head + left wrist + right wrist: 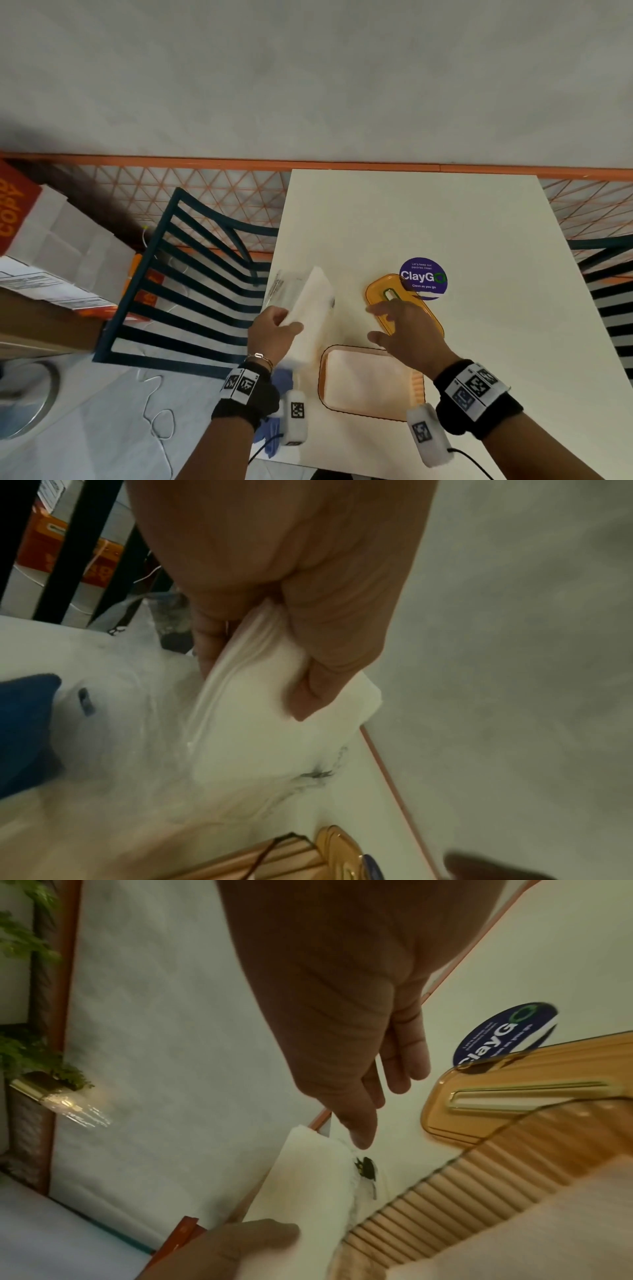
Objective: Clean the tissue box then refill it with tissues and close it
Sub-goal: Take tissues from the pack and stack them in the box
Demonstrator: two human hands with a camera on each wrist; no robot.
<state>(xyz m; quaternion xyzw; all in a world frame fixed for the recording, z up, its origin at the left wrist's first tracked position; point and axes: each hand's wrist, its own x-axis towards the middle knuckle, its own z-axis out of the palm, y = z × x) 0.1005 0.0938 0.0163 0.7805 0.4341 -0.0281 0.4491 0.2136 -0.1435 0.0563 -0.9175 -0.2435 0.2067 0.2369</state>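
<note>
My left hand (pixel 279 329) grips a white stack of tissues (pixel 310 308) near the table's left edge, thumb (pixel 329 653) on top and fingers underneath; clear plastic wrapping (pixel 286 286) trails from the stack's far end. The tissues (pixel 260 723) look bent under the grip in the left wrist view. The orange ribbed tissue box (pixel 368 383) lies open on the table near me, pale inside. Its orange lid (pixel 404 308) with a slot lies just beyond. My right hand (pixel 399 323) hovers open above the lid and box, fingers (pixel 363 1123) stretched toward the tissues (pixel 308 1177).
A white table (pixel 479 342) carries a round purple ClayGo sticker (pixel 423 278). A blue cloth (pixel 279 421) lies at the table's near left edge. A dark slatted chair (pixel 191 284) stands left of the table, cardboard boxes (pixel 51 253) beyond it. Another chair (pixel 613 291) is at right.
</note>
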